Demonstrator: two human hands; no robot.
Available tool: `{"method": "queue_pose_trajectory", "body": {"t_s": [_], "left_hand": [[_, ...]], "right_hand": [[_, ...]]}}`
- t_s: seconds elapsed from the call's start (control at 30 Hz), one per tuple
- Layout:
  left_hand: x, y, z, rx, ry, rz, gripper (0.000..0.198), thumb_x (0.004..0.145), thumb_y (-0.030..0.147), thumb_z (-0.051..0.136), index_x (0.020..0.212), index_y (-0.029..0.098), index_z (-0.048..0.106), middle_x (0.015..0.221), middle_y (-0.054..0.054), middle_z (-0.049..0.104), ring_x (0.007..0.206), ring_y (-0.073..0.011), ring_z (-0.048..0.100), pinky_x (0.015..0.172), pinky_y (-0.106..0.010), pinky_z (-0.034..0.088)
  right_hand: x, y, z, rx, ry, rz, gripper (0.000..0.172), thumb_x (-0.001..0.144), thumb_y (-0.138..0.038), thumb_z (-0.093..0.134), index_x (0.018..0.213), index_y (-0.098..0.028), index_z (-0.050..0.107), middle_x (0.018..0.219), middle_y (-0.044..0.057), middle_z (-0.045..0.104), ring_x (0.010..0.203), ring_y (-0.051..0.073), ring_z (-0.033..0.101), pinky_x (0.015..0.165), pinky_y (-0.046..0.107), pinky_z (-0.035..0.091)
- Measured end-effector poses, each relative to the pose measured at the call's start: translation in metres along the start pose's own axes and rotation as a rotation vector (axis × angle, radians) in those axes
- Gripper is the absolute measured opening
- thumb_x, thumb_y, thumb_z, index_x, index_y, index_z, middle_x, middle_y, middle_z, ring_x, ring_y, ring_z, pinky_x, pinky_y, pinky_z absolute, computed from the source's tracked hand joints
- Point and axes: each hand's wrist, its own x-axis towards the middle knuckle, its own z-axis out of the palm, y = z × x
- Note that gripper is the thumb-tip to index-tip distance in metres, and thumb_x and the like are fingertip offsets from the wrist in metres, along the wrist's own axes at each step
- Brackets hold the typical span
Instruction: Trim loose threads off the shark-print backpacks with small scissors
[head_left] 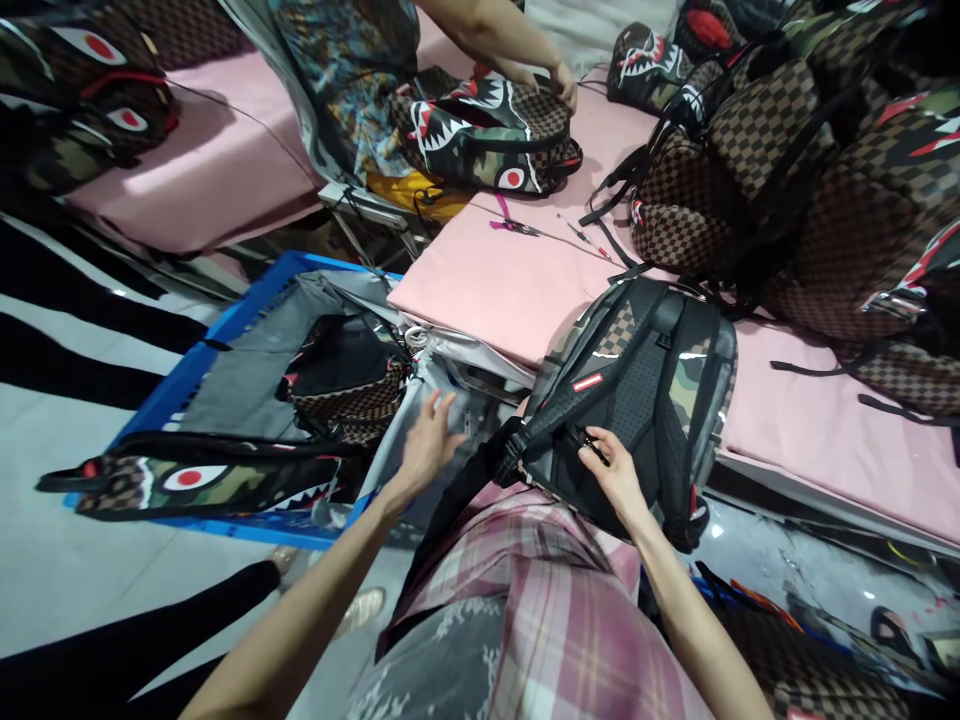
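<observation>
A pink-covered tabletop [487, 280] fills the middle of the view, with checkered shark-mouth backpacks piled at two o'clock. At its near edge, about five o'clock, lies a camouflage backpack [645, 390], back panel up. Our right hand [616, 470] pinches a strap buckle on it; our left hand [429, 440] hovers open at seven o'clock, beside a blue crate [187, 370]. We judge that steadying the pack with the free hand would help. A co-worker's hand [562, 82] handles another backpack at twelve.

Bright even light, strong fisheye bending at edges.
</observation>
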Motion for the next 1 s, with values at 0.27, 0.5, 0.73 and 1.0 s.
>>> {"method": "queue_pose_trajectory", "body": {"t_s": [0.27,0.5,0.73,1.0], "left_hand": [[-0.007,0.060,0.036,-0.568,-0.223,0.043,0.034,0.066,0.022,0.067,0.099,0.016,0.063,0.101,-0.007,0.065,0.095,-0.0217,0.060,0.085,-0.036,0.046],[-0.014,0.059,0.022,-0.642,-0.156,0.067,0.033,0.068,0.023,0.068,0.100,0.019,0.065,0.101,-0.005,0.063,0.096,-0.0195,0.058,0.089,-0.035,0.043],[-0.018,0.062,0.020,-0.649,-0.089,0.128,0.031,0.068,0.022,0.068,0.099,0.020,0.066,0.100,-0.003,0.061,0.094,-0.0173,0.058,0.085,-0.031,0.045],[-0.017,0.062,0.023,-0.682,-0.082,0.143,0.031,0.066,0.019,0.069,0.096,0.019,0.065,0.099,-0.003,0.061,0.092,-0.0160,0.058,0.081,-0.029,0.047]], "right_hand": [[0.000,-0.018,0.021,-0.679,0.038,-0.505,0.017,0.082,-0.028,0.057,0.097,-0.022,0.065,0.094,0.004,0.064,0.086,0.018,0.058,0.073,0.028,0.044],[0.001,-0.018,0.024,-0.831,0.026,-0.615,0.016,0.085,-0.026,0.056,0.095,-0.023,0.068,0.088,0.004,0.063,0.078,0.017,0.054,0.069,0.028,0.042],[0.001,-0.021,0.027,-0.797,-0.011,-0.605,0.017,0.085,-0.026,0.055,0.095,-0.023,0.068,0.088,0.004,0.063,0.079,0.017,0.054,0.070,0.028,0.043],[0.003,-0.021,0.025,-0.820,-0.037,-0.605,0.018,0.086,-0.026,0.054,0.097,-0.024,0.068,0.090,0.004,0.063,0.080,0.016,0.054,0.070,0.028,0.042]]}}
